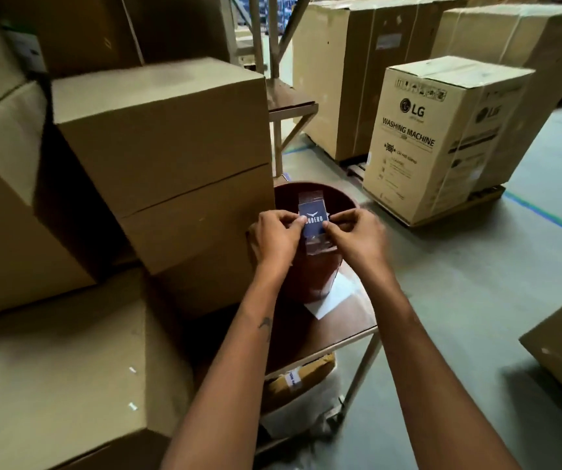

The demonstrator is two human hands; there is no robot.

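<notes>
While both hands pinch it, the dark blue card (314, 219) hovers above the maroon bucket (347, 200); left hand (274, 237) fingers at 9 o'clock, right hand (357, 237) fingers at 3.

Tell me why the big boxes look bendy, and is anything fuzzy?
Head view: the wide lens tilts the cardboard boxes near the edges; the right hand, pinching the blue box, looks slightly smeared, likely motion; the washing machine box lettering is sharp; dark shadow fills gaps between stacked boxes.
</notes>
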